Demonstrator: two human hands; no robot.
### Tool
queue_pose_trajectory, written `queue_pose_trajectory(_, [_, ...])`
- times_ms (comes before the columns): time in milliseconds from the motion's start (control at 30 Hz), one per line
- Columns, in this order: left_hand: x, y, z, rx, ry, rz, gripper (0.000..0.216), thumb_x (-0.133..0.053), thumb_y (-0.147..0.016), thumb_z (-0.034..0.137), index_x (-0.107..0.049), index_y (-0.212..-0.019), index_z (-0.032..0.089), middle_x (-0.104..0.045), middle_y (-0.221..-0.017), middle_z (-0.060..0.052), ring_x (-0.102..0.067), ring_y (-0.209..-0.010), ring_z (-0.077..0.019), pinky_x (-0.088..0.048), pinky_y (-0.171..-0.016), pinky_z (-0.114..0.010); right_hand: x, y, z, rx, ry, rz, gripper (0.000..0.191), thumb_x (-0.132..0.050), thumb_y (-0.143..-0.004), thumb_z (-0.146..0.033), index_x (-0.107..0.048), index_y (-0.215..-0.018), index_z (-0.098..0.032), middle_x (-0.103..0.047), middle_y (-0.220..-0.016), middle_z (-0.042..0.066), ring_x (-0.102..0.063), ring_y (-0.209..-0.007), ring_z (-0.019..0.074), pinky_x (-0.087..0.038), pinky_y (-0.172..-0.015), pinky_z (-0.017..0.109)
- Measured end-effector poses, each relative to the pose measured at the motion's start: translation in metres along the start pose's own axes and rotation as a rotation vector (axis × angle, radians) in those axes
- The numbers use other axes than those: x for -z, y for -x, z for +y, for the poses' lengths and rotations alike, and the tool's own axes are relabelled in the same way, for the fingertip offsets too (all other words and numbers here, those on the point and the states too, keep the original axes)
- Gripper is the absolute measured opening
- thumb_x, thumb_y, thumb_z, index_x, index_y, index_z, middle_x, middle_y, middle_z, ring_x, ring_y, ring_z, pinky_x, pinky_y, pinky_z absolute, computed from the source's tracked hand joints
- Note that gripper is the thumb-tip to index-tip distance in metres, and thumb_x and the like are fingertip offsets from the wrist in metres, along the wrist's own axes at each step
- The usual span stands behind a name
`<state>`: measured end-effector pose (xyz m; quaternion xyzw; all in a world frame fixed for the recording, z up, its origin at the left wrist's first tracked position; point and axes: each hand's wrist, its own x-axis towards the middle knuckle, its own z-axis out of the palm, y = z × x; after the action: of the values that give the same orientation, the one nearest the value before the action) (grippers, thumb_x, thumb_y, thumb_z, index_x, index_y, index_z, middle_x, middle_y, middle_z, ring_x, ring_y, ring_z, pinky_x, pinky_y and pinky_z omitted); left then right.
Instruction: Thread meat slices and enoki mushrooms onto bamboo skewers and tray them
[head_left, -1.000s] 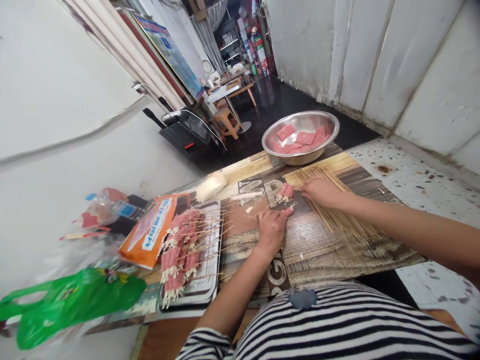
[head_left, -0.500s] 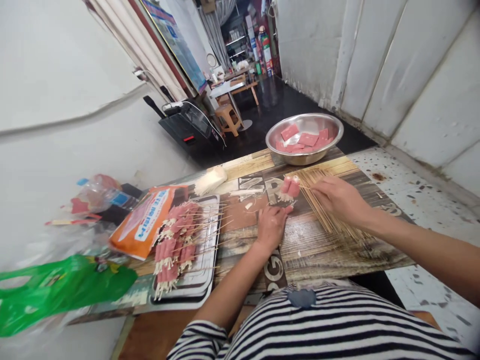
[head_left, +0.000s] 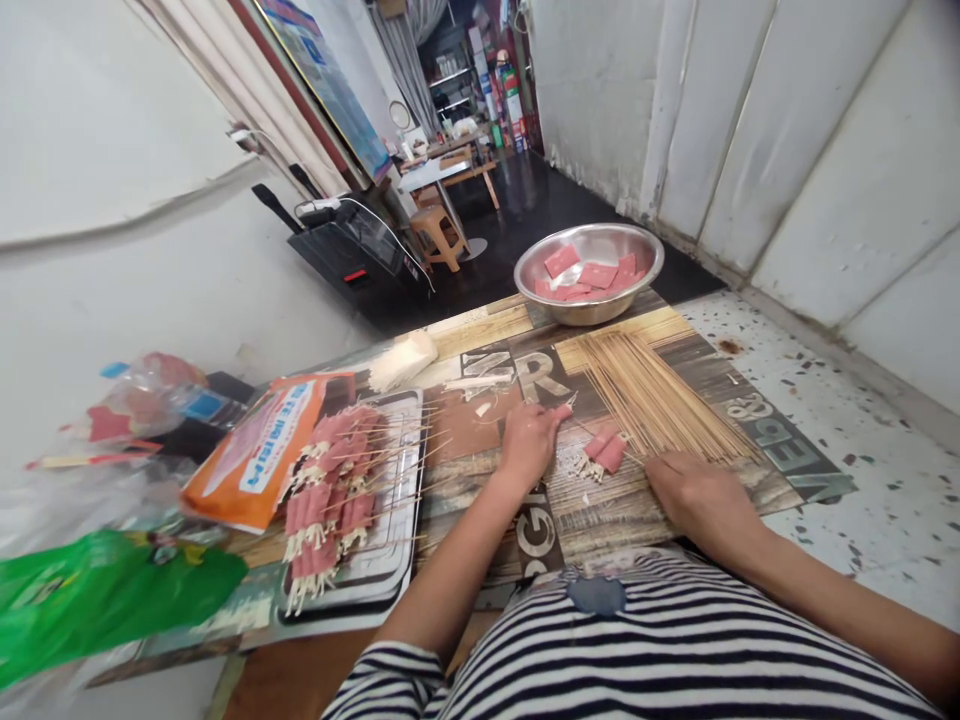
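Note:
My right hand (head_left: 697, 495) is closed on the thin end of a bamboo skewer. Pink meat rolls (head_left: 604, 452) with pale enoki tips are threaded at the skewer's other end, low over the wooden-look tabletop. Just left of them, my left hand (head_left: 526, 440) has its fingers closed round a single pink enoki roll (head_left: 562, 411), whose tip pokes out past the fingertips. Loose bamboo skewers (head_left: 660, 395) lie fanned out beyond my right hand. On the left, a metal tray (head_left: 401, 480) bears several stacked skewers of finished rolls (head_left: 330, 490).
A steel bowl (head_left: 589, 310) with flat pink meat slices stands at the table's far edge. A bunch of enoki (head_left: 403, 361) lies at the back. Left of the tray are an orange-and-white packet (head_left: 259, 450) and a green plastic bag (head_left: 112, 595). A white wall rises on the right.
My right hand has come down towards my body, bringing the skewered rolls from beyond my left hand to its near right side. My left hand keeps its roll; the view has shifted slightly.

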<state>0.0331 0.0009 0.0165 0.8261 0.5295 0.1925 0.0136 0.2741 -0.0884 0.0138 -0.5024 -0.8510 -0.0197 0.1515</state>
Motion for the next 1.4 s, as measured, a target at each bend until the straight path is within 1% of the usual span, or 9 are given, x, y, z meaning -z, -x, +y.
queue_pose_trajectory(100, [-0.001,0.000,0.000,0.004,-0.003,-0.008,0.045,-0.042,-0.099,0.037,-0.074,-0.074,0.017,-0.064,-0.072,-0.007,-0.056,-0.071,-0.0167,-0.041,-0.069,-0.030,-0.006,0.003,0.001,0.066,0.003,-0.005,0.021,-0.044,-0.087,-0.007,-0.058,-0.077,-0.019,-0.058,-0.068,0.003,-0.052,-0.060,0.0157,-0.032,-0.057,0.028])
queue_pose_trajectory(267, [-0.001,-0.001,-0.001,-0.004,0.037,-0.020,0.045,-0.041,-0.099,0.036,-0.074,-0.077,0.018,-0.064,-0.071,-0.007,-0.057,-0.071,-0.0168,-0.041,-0.070,-0.029,-0.018,0.006,0.001,0.061,-0.045,0.030,0.019,-0.042,-0.090,-0.010,-0.058,-0.084,-0.019,-0.059,-0.072,0.002,-0.054,-0.062,0.0151,-0.034,-0.058,0.027])
queue_pose_trajectory(533, [-0.002,-0.001,-0.003,-0.039,0.025,-0.027,0.042,-0.041,-0.100,0.033,-0.075,-0.081,0.017,-0.064,-0.070,-0.007,-0.057,-0.070,-0.0167,-0.041,-0.068,-0.029,-0.007,-0.003,-0.003,0.059,-0.075,-0.050,0.021,-0.042,-0.092,-0.011,-0.062,-0.089,-0.017,-0.063,-0.077,0.004,-0.059,-0.068,0.0152,-0.039,-0.060,0.026])
queue_pose_trajectory(633, [-0.002,-0.002,-0.002,-0.033,0.029,-0.029,0.044,-0.040,-0.100,0.033,-0.076,-0.081,0.017,-0.065,-0.070,-0.008,-0.058,-0.071,-0.0176,-0.041,-0.069,-0.030,-0.009,0.000,-0.003,0.068,-0.055,-0.022,0.021,-0.042,-0.093,-0.011,-0.062,-0.089,-0.017,-0.062,-0.076,0.004,-0.058,-0.066,0.0151,-0.038,-0.059,0.026])
queue_pose_trajectory(767, [-0.002,-0.003,-0.002,-0.015,0.027,-0.031,0.046,-0.040,-0.099,0.036,-0.075,-0.077,0.017,-0.065,-0.069,-0.008,-0.057,-0.070,-0.0182,-0.041,-0.069,-0.031,-0.012,0.003,-0.004,0.064,-0.055,0.035,0.023,-0.039,-0.095,-0.013,-0.061,-0.090,-0.017,-0.061,-0.074,0.004,-0.056,-0.064,0.0151,-0.037,-0.059,0.026])
queue_pose_trajectory(900, [-0.002,-0.003,-0.002,-0.010,0.047,-0.020,0.044,-0.041,-0.099,0.036,-0.076,-0.080,0.018,-0.066,-0.071,-0.008,-0.058,-0.072,-0.0182,-0.041,-0.071,-0.031,-0.010,0.001,-0.005,0.044,-0.095,-0.016,0.025,-0.038,-0.095,-0.014,-0.061,-0.087,-0.017,-0.061,-0.074,0.004,-0.057,-0.065,0.0150,-0.038,-0.059,0.026])
queue_pose_trajectory(1033, [-0.002,-0.003,-0.002,-0.022,0.059,-0.044,0.043,-0.039,-0.100,0.034,-0.077,-0.086,0.018,-0.066,-0.071,-0.008,-0.057,-0.070,-0.0175,-0.041,-0.070,-0.030,-0.010,-0.002,-0.005,0.028,-0.133,-0.062,0.025,-0.039,-0.095,-0.014,-0.062,-0.088,-0.016,-0.062,-0.075,0.004,-0.058,-0.067,0.0150,-0.039,-0.060,0.026])
queue_pose_trajectory(1233, [-0.002,-0.003,-0.002,-0.027,0.046,-0.037,0.043,-0.041,-0.099,0.034,-0.077,-0.084,0.018,-0.067,-0.072,-0.008,-0.058,-0.072,-0.0179,-0.041,-0.070,-0.030,-0.014,-0.003,-0.007,0.004,-0.130,-0.056,0.026,-0.039,-0.095,-0.015,-0.063,-0.088,-0.016,-0.062,-0.075,0.004,-0.059,-0.067,0.0146,-0.039,-0.060,0.025])
queue_pose_trajectory(1400, [-0.001,-0.004,-0.004,-0.053,0.038,-0.043,0.042,-0.042,-0.099,0.032,-0.076,-0.080,0.018,-0.066,-0.070,-0.008,-0.057,-0.069,-0.0174,-0.039,-0.067,-0.030,-0.014,-0.007,-0.012,0.007,-0.096,-0.052,0.022,-0.042,-0.093,-0.013,-0.063,-0.089,-0.015,-0.064,-0.077,0.005,-0.059,-0.067,0.0137,-0.038,-0.061,0.024])
